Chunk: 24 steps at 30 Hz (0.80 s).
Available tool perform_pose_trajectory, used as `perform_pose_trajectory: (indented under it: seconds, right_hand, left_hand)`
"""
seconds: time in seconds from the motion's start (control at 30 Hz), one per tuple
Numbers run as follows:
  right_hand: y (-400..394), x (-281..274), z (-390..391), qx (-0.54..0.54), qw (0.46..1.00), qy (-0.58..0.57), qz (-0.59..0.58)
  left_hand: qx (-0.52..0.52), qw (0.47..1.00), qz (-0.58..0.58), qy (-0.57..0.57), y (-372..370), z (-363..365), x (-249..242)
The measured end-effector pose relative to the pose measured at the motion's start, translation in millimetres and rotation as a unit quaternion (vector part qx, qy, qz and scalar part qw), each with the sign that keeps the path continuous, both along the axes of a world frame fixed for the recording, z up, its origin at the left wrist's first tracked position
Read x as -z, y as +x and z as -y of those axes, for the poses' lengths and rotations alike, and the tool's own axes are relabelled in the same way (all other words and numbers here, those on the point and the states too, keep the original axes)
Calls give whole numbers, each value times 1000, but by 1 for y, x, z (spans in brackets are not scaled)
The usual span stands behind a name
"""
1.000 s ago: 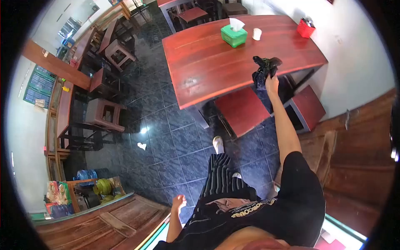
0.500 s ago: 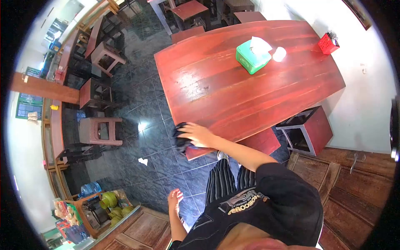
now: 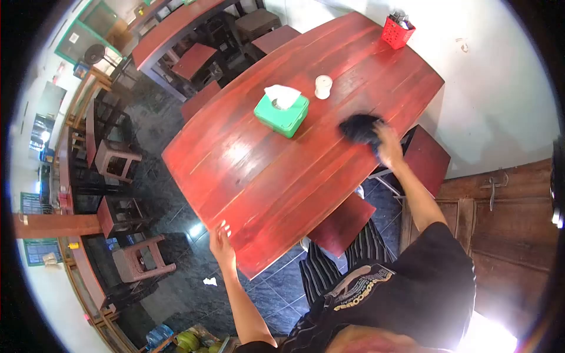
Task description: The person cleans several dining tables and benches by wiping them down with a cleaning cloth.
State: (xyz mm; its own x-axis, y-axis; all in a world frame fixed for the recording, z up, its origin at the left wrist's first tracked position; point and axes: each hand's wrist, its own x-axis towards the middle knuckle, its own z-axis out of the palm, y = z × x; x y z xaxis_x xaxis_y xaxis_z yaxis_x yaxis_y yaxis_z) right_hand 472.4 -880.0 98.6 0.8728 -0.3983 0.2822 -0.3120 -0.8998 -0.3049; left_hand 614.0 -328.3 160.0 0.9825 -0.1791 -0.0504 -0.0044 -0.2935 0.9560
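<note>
My right hand [image 3: 388,147] grips a dark cloth [image 3: 360,128] against the red wooden table [image 3: 235,194], near its front edge on the right. Motion blurs both the cloth and the fingers. At the table's left edge, close to the near corner, my left hand [image 3: 222,246] rests with its fingers partly spread and nothing held in it. A green tissue box [image 3: 283,120] with a white tissue sticking out stands around the middle of the tabletop. Beside it is a small white cup-like container [image 3: 323,86].
A red perforated basket [image 3: 398,32] holding utensils stands at the far end by the wall. One red stool [image 3: 342,223] sits under the near edge, another [image 3: 424,159] at the right. Plastic stools [image 3: 144,259] line the left. Crumpled white paper [image 3: 209,282] lies on the dark tiles.
My right hand has swept the cloth from the near left corner to the right along the table. My left hand has come up to the table's edge. The view has shifted.
</note>
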Motion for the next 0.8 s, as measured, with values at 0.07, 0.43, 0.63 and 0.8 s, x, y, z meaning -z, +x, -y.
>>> perform_pose_trajectory:
  seconds: [0.07,0.43,0.63,0.8]
  right_hand:
    - [-4,47,103,228,973,-22,26]
    - [365,52,186,-124,989,-68,47]
    - [242,53,336,223,973,-48,-39]
    - [46,40,344,420,891,-142,96]
  left_hand:
    - [22,999,-2,-29,31,53,5]
    - [30,999,30,-2,142,306,2]
    - [163,929,169,287,157,333,-17]
    - [168,913,109,355,144,310,-11]
